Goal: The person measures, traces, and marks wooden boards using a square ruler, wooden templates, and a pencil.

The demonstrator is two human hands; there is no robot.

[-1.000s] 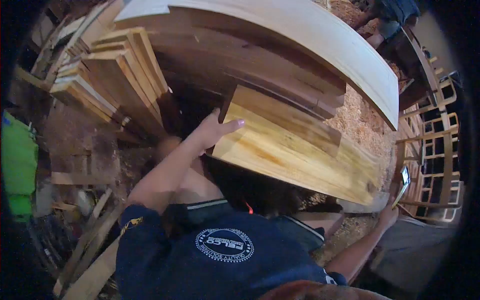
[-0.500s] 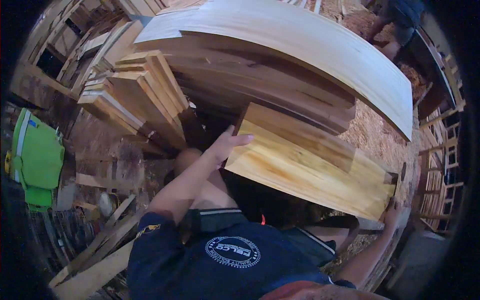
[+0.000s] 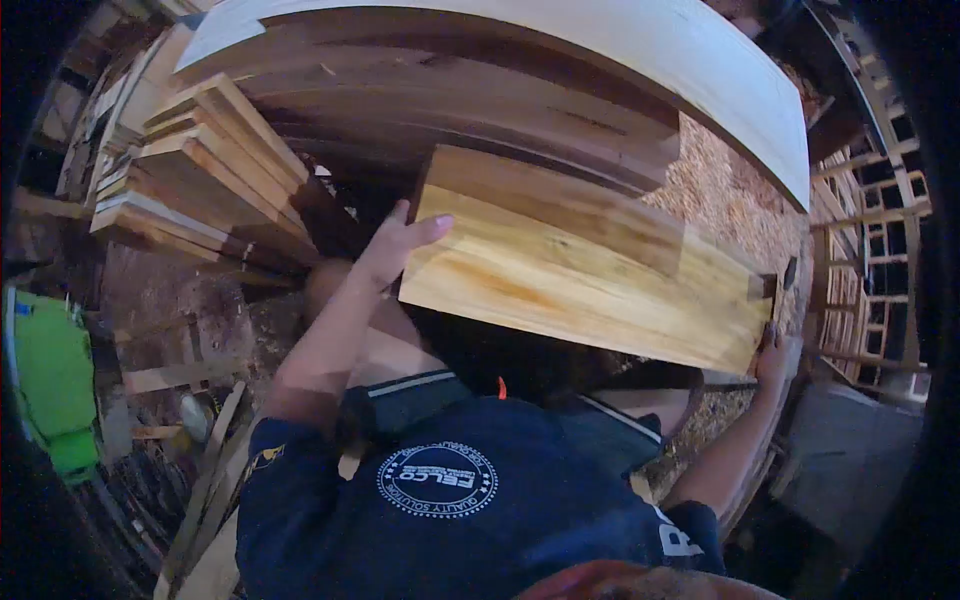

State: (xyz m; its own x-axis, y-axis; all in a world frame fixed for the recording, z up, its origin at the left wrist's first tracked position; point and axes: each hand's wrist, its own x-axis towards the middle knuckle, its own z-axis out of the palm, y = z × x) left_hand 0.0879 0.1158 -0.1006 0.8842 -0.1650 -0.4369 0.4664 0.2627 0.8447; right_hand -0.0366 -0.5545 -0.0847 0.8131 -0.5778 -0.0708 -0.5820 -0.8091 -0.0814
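Observation:
A wide, yellowish wooden board [image 3: 570,275] lies between my two hands in front of my body, slanting down toward the right. My left hand [image 3: 400,245] grips its left end, thumb on the top face and the other fingers hidden behind the edge. At the far right end my right hand [image 3: 770,355] holds the board's lower corner, with most of its fingers out of sight. A shadow falls across the upper part of the board, and a dark notch shows near its right end.
Beyond the board, a long pale plank [image 3: 700,75] rests above stacked dark boards [image 3: 480,100]. Upright boards [image 3: 220,160] lean together at left. A green plastic object [image 3: 55,375] stands far left. Wood shavings [image 3: 725,190] cover the ground behind; slatted racks [image 3: 870,230] stand at right.
The board and both hands appear further left and higher in the view. The surroundings have shifted the same way, so my head seems to have turned. Both hands keep their hold.

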